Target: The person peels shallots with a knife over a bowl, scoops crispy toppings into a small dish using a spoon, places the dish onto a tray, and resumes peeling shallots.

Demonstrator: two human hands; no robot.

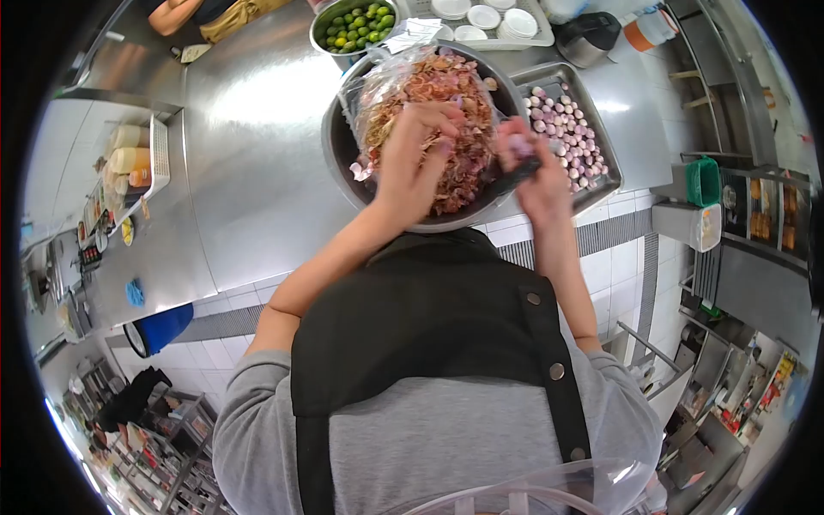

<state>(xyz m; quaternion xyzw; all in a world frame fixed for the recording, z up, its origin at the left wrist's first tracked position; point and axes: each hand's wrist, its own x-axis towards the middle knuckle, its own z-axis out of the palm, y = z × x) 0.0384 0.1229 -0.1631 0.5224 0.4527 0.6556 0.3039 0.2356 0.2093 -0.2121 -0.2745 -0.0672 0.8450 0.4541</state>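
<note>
A large metal bowl [336, 163] on the steel counter holds a plastic bag [374, 86] and a heap of reddish-brown peels [446, 81]. Over the heap is my left hand [421, 142], its fingers bent; whether anything is between them is hidden. At the bowl's right rim, my right hand [541, 176] is closed around a dark-handled knife [518, 174], blurred by motion. A small pinkish shallot [520, 144] shows by its fingertips. To the right, peeled shallots [566, 137] lie in a metal tray [611, 176].
Behind the bowl stand a bowl of limes [356, 26], a paper slip [414, 34], a white basket [536, 39] with lidded cups and a dark jug [588, 39]. Another person's forearm [172, 13] shows at the top left. A green-lined bin [702, 182] is at the right.
</note>
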